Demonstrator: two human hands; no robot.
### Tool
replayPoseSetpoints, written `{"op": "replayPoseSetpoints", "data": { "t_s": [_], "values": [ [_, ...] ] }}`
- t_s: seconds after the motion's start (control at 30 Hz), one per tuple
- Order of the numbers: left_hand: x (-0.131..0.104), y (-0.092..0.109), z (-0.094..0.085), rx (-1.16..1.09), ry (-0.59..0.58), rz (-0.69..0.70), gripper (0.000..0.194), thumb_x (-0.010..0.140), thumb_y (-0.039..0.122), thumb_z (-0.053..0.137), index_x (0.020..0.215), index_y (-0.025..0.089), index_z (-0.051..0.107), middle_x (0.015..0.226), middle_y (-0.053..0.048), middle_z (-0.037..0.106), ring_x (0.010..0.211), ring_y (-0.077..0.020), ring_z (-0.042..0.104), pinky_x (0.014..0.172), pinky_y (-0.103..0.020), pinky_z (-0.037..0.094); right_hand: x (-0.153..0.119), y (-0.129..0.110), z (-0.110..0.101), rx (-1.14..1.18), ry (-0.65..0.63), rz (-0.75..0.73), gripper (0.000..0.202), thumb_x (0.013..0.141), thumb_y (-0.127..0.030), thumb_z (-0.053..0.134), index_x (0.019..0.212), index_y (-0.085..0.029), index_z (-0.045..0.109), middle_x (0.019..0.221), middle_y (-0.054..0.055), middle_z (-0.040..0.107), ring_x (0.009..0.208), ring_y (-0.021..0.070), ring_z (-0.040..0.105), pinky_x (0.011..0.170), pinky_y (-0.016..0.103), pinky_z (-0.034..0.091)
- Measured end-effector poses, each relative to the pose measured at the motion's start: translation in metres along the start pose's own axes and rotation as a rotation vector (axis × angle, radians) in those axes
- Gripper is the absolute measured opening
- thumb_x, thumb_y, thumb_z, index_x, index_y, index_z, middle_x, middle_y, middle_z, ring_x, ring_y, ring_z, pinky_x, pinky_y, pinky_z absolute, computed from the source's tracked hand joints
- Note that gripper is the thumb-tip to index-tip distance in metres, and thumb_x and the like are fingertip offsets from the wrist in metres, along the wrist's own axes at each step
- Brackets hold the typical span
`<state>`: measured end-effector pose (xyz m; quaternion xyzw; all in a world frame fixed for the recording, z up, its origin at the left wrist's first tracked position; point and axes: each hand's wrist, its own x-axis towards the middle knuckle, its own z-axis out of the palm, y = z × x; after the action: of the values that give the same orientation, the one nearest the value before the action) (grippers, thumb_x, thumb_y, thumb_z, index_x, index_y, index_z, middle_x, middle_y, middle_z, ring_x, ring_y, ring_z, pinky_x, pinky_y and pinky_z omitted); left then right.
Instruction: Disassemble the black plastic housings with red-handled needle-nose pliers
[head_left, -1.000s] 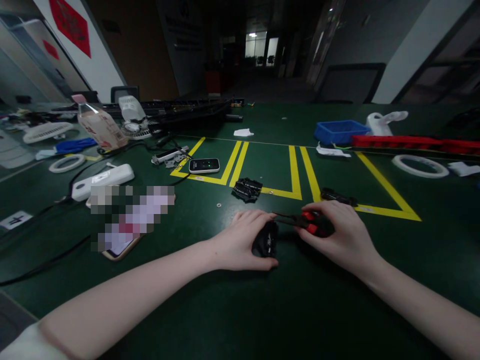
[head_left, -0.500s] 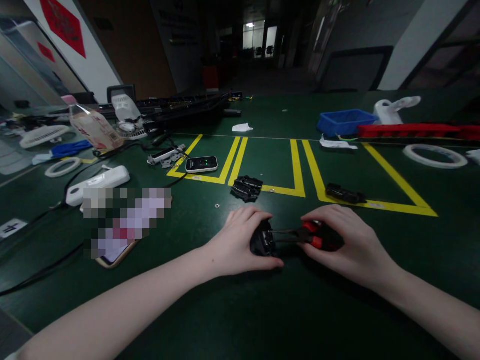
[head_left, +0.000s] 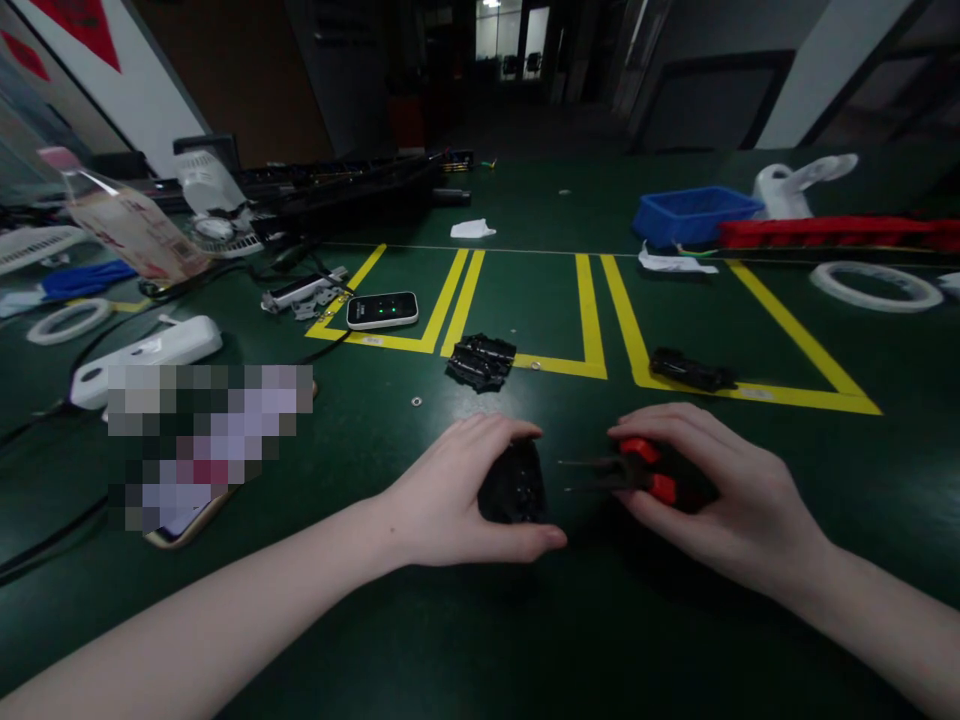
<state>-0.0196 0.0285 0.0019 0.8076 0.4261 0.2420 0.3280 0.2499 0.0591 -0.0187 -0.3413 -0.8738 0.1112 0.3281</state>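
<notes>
My left hand [head_left: 457, 490] is wrapped round a black plastic part [head_left: 517, 482] close above the green table, thumb on the near side and fingers on the far side. In my right hand [head_left: 720, 480] are pliers with red and black handles [head_left: 651, 468]. Two thin, pin-like jaw tips stand apart and point left at the black part, with a small gap between. Beyond my left hand lies a bundle of black parts [head_left: 481, 362]. Another black piece [head_left: 691, 370] rests on the yellow tape at the right. A small metal ring [head_left: 416, 401] lies near my left hand.
Yellow tape outlines [head_left: 592, 320] mark the table. At the left are a phone [head_left: 225, 450], a white power strip [head_left: 150, 355], a small device with green lights [head_left: 382, 310] and a bottle [head_left: 127, 225]. A blue bin [head_left: 694, 217] and tape roll [head_left: 876, 287] stand at right.
The pliers' tips have come away from the black part and now stand wider apart. My right hand has moved right. The camera view has shifted slightly.
</notes>
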Motion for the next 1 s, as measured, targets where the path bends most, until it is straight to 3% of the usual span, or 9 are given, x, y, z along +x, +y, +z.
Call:
{"op": "replayPoseSetpoints", "data": {
  "t_s": [0.07, 0.2, 0.3, 0.37, 0.47, 0.63, 0.8, 1.0],
  "values": [
    [-0.001, 0.001, -0.001, -0.009, -0.008, -0.001, 0.066, 0.075, 0.044, 0.077, 0.129, 0.015, 0.053, 0.122, -0.012, 0.063, 0.112, -0.0286, 0.058, 0.098, -0.045, 0.047, -0.003, -0.001, -0.001, 0.161, 0.039, 0.124, 0.027, 0.085, -0.035, 0.063, 0.112, -0.032, 0.061, 0.103, 0.005, 0.066, 0.093, 0.0257, 0.065, 0.075, 0.041, 0.055],
    [-0.003, 0.000, -0.002, -0.059, 0.006, -0.012, 0.062, 0.071, 0.050, 0.077, 0.119, 0.016, 0.057, 0.114, -0.010, 0.064, 0.105, -0.0281, 0.059, 0.089, -0.043, 0.049, -0.011, 0.002, 0.000, 0.489, 0.191, 0.414, 0.024, 0.091, -0.048, 0.050, 0.109, -0.038, 0.062, 0.113, 0.002, 0.066, 0.113, 0.0301, 0.061, 0.095, 0.051, 0.051],
    [-0.005, -0.001, -0.002, -0.082, 0.033, -0.029, 0.060, 0.068, 0.056, 0.076, 0.112, 0.018, 0.059, 0.107, -0.008, 0.064, 0.098, -0.0273, 0.059, 0.082, -0.041, 0.049, -0.018, 0.005, -0.001, 0.476, 0.166, 0.553, 0.033, 0.088, -0.060, 0.049, 0.108, -0.038, 0.063, 0.117, 0.004, 0.066, 0.114, 0.0345, 0.061, 0.090, 0.056, 0.054],
    [-0.006, 0.000, -0.003, -0.074, 0.061, -0.029, 0.060, 0.067, 0.059, 0.075, 0.108, 0.018, 0.059, 0.103, -0.007, 0.064, 0.093, -0.0261, 0.058, 0.078, -0.040, 0.048, -0.021, 0.007, -0.004, 0.357, 0.099, 0.579, 0.040, 0.079, -0.059, 0.064, 0.112, -0.036, 0.060, 0.115, 0.005, 0.066, 0.108, 0.0354, 0.063, 0.082, 0.055, 0.057],
    [-0.007, 0.002, -0.005, -0.040, 0.091, -0.031, 0.060, 0.066, 0.062, 0.074, 0.103, 0.018, 0.058, 0.098, -0.006, 0.062, 0.088, -0.0245, 0.056, 0.074, -0.038, 0.047, -0.025, 0.009, -0.010, 0.184, 0.037, 0.509, 0.059, 0.066, -0.051, 0.080, 0.117, -0.033, 0.054, 0.109, 0.006, 0.066, 0.101, 0.0339, 0.066, 0.081, 0.055, 0.058],
    [-0.009, 0.003, -0.005, -0.039, 0.112, -0.003, 0.063, 0.061, 0.069, 0.077, 0.097, 0.020, 0.057, 0.093, -0.004, 0.062, 0.082, -0.0224, 0.056, 0.070, -0.035, 0.045, -0.028, 0.006, -0.013, 0.068, -0.039, 0.342, 0.069, 0.072, -0.047, 0.076, 0.132, -0.029, 0.047, 0.112, 0.008, 0.065, 0.102, 0.0315, 0.067, 0.086, 0.051, 0.059],
    [-0.008, 0.004, -0.003, -0.004, 0.125, 0.031, 0.069, 0.057, 0.064, 0.084, 0.101, 0.019, 0.058, 0.100, -0.005, 0.063, 0.089, -0.0225, 0.058, 0.074, -0.034, 0.045, -0.026, -0.007, -0.010, -0.007, -0.017, 0.142, 0.044, 0.078, -0.037, 0.069, 0.120, -0.030, 0.058, 0.126, 0.008, 0.062, 0.109, 0.0329, 0.064, 0.087, 0.052, 0.058],
    [-0.007, 0.005, -0.001, 0.018, 0.140, 0.083, 0.069, 0.056, 0.061, 0.086, 0.103, 0.018, 0.059, 0.097, -0.003, 0.063, 0.086, -0.0206, 0.057, 0.072, -0.032, 0.044, -0.025, -0.017, -0.009, -0.107, 0.008, 0.021, 0.043, 0.085, -0.031, 0.060, 0.127, -0.032, 0.056, 0.120, 0.008, 0.062, 0.107, 0.0305, 0.065, 0.088, 0.050, 0.056]
  ]
}}
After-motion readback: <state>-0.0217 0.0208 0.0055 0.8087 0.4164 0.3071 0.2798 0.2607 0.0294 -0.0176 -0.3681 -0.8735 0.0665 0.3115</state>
